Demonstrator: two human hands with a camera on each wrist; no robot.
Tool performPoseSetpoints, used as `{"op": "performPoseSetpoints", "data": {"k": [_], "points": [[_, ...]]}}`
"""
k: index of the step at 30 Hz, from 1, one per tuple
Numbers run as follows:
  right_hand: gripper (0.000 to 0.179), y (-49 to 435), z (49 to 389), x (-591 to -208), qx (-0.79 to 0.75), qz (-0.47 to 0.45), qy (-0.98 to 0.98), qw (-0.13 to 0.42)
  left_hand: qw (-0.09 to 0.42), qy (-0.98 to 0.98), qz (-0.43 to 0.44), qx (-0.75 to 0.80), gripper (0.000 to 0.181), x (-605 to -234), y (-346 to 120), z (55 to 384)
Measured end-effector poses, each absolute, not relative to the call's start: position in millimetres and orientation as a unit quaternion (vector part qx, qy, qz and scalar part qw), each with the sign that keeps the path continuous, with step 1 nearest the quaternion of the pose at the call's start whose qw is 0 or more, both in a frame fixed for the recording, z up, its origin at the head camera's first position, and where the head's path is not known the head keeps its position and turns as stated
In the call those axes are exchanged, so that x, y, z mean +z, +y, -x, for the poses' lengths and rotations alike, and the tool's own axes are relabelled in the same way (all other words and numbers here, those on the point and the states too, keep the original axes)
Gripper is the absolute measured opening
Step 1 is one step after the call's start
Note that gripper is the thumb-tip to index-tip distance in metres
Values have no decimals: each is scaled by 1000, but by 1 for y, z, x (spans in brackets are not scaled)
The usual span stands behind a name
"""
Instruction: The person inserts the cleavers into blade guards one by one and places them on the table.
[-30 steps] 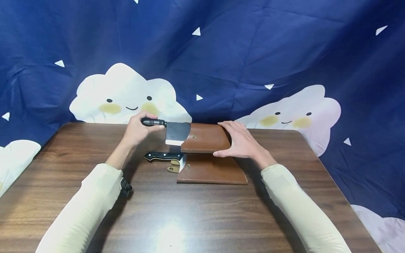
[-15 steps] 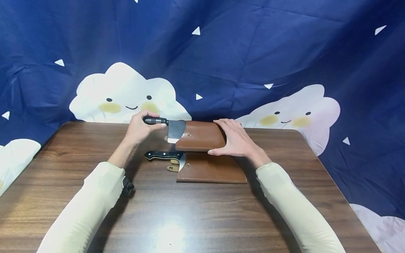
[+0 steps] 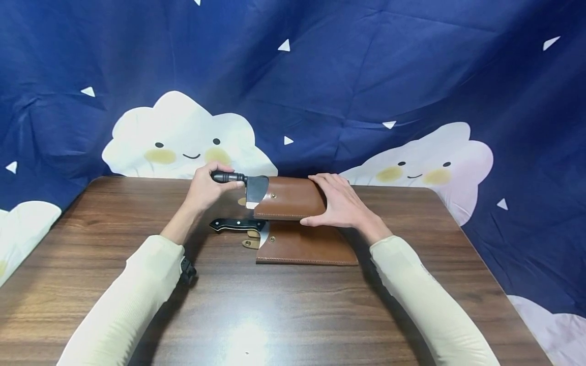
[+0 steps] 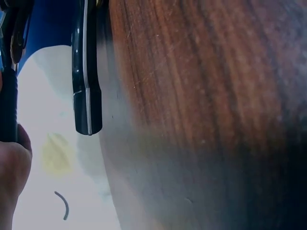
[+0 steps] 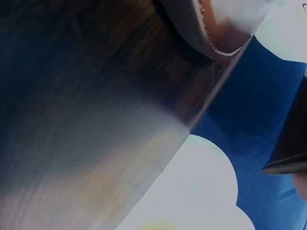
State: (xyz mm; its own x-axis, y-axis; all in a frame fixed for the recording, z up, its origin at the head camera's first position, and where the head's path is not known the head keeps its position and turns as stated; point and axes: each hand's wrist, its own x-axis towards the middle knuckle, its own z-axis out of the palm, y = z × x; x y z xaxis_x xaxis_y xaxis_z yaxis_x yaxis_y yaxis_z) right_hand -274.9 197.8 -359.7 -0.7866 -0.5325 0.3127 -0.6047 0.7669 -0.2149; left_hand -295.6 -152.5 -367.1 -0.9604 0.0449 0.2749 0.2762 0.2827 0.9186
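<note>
My left hand (image 3: 206, 187) pinches the black turned handle (image 3: 227, 177) of a cleaver, which also shows at the left edge of the left wrist view. A strip of its dark blade (image 3: 256, 190) is bare; the rest lies inside a brown leather sheath (image 3: 293, 199). At the sheath's right end, my right hand (image 3: 339, 201) grips it with thumb below and fingers above. Just in front lies a second brown sheath (image 3: 306, 249) on the table, a knife inside it. That knife's black riveted handle (image 3: 235, 224) points left, with tan snap straps (image 3: 250, 244) beside it.
The wood-grain table (image 3: 293, 315) ends at its back edge just behind the hands. Beyond hangs a dark blue curtain (image 3: 329, 76) with white clouds. Black wrist gear (image 3: 187, 271) sits at my left cuff.
My left hand has moved slightly right with the cleaver, and my right hand has brought the sheath slightly left. Less of the blade shows now. The sheathed knife in front has stayed put.
</note>
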Motion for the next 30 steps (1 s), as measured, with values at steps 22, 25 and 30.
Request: {"op": "performPoseSetpoints", "data": {"k": [22, 25, 30], "points": [[119, 194, 274, -361, 143, -312, -933, 108, 96, -797, 92, -589, 45, -371, -151, 294], [119, 193, 275, -360, 141, -315, -933, 108, 93, -798, 87, -589, 46, -371, -151, 294], [117, 192, 275, -359, 141, -317, -931, 114, 91, -796, 90, -592, 46, -370, -152, 295]]}}
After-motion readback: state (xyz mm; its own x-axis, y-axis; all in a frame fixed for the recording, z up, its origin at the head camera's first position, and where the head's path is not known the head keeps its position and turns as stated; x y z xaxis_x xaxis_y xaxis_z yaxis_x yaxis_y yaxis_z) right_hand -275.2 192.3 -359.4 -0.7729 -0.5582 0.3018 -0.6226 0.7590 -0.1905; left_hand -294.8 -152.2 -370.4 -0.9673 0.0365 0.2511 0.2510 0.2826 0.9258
